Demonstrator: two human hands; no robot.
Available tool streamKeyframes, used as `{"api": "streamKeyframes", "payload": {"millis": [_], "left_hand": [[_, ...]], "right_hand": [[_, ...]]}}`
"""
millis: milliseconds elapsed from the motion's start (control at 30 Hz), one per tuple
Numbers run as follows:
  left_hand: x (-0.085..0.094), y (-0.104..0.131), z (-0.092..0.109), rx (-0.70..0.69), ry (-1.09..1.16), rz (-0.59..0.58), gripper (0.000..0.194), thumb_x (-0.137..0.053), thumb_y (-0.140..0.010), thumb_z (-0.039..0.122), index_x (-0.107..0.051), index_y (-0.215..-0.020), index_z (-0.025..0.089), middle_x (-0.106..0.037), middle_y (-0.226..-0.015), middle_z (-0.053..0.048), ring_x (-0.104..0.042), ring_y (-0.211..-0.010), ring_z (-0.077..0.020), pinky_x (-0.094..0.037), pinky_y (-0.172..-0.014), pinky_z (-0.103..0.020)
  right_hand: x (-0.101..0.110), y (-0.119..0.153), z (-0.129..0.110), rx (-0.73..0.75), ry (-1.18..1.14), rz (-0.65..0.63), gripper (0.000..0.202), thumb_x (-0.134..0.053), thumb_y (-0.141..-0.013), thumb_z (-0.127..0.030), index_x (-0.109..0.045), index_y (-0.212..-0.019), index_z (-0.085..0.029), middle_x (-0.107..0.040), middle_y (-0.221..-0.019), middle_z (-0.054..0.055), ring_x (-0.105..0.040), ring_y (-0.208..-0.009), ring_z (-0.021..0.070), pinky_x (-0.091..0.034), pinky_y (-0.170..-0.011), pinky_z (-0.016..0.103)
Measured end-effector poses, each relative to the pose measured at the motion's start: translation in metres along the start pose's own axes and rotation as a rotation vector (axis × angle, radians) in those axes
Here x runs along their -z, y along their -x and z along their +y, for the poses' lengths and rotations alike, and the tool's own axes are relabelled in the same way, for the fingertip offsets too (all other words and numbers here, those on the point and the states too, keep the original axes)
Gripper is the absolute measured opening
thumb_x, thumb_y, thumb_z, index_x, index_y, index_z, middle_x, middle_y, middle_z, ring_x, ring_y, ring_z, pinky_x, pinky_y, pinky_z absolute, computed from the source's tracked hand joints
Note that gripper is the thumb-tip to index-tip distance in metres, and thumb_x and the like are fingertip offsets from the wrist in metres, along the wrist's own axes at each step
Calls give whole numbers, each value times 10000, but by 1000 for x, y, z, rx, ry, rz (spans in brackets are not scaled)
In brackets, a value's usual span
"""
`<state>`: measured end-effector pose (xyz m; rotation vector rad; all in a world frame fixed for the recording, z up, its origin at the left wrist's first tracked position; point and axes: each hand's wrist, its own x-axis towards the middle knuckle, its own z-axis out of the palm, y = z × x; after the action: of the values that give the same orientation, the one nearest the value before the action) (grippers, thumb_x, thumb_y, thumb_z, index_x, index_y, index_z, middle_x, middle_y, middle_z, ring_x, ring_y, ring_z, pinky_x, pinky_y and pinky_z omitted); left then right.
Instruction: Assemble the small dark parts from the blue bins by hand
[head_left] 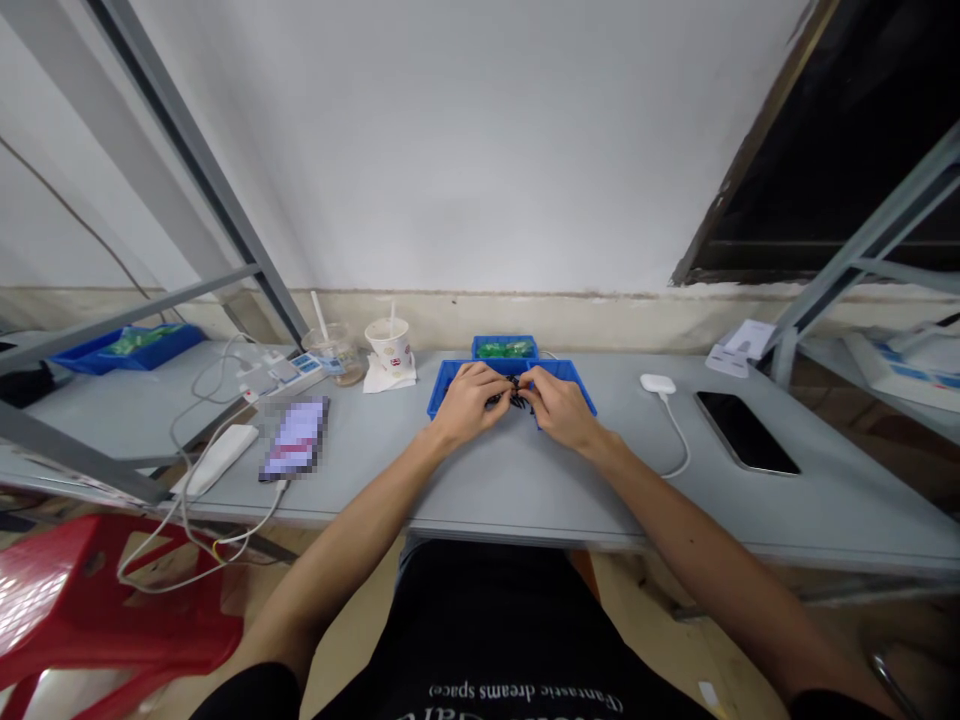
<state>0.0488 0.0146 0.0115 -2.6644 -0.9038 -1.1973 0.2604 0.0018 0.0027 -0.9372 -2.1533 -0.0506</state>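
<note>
Over the front blue bin (437, 392) on the table, my left hand (472, 402) and my right hand (561, 408) meet with bent fingers, thumb and fingertips pinched together. Small black pieces (519, 397) show between and below the fingertips; their kind is too small to make out. Both hands seem closed on something tiny and dark, largely hidden by the fingers. Just behind stands a smaller blue bin (504, 339) with green items (505, 350) inside.
Left of the bins are a paper cup (390, 345) on a napkin, a plastic cup (346, 355), a power strip (296, 378), cables and a phone (296, 438). At right lie a white earbud case (658, 383) and a black phone (746, 430). A red stool (112, 600) stands lower left.
</note>
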Motion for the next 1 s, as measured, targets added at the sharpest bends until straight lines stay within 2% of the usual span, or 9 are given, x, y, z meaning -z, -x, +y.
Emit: {"api": "streamKeyframes", "payload": {"millis": [167,367,533,700,900,1000], "left_hand": [[-1,0,0,-27,14,-15,229,-544,-1017,240,-767,-986,197,-787,-994,-46,-635,-932,-198,-475,-929,-409],[-1,1,-1,-17,17,-20,246,-535,-1020,260,-774,-996,204,-787,-993,-58,-650,-943,-205,-477,-944,-427],[-3,1,-2,-3,3,16,244,-544,-1025,270,-778,-994,209,-790,-997,-54,-656,-937,-201,-477,-948,-427],[-2,1,0,-25,2,9,233,-545,-1023,254,-771,-997,202,-788,-999,-47,-652,-939,-198,-473,-951,-413],[-2,2,1,-6,-6,-10,230,-550,-1023,258,-771,-988,208,-788,-1000,-42,-649,-944,-197,-465,-962,-414],[-2,2,0,-4,-3,-14,233,-545,-1022,261,-770,-988,207,-789,-1009,-46,-652,-951,-204,-465,-965,-423]], "right_hand": [[-3,0,2,-13,5,-11,178,-410,-1090,-330,-557,-1095,-231,-732,-1014,68,-698,-835,214,-492,-727,316],[0,-1,-1,-19,44,-46,320,-342,-1109,-378,-599,-990,-231,-715,-979,65,-679,-841,205,-489,-737,310],[2,-2,-2,9,-10,-19,236,-423,-1089,-371,-596,-1167,-230,-731,-1049,76,-697,-899,218,-510,-774,323],[2,-3,-3,14,-3,-16,273,-385,-1100,-336,-630,-1045,-229,-727,-1018,73,-693,-891,210,-506,-776,316],[4,-1,-3,10,-32,-36,206,-490,-1071,-369,-593,-1174,-224,-736,-1038,71,-698,-914,223,-503,-787,328],[3,-2,-3,27,-15,-42,200,-440,-1087,-342,-598,-1115,-223,-732,-1048,78,-694,-917,219,-494,-780,323]]}}
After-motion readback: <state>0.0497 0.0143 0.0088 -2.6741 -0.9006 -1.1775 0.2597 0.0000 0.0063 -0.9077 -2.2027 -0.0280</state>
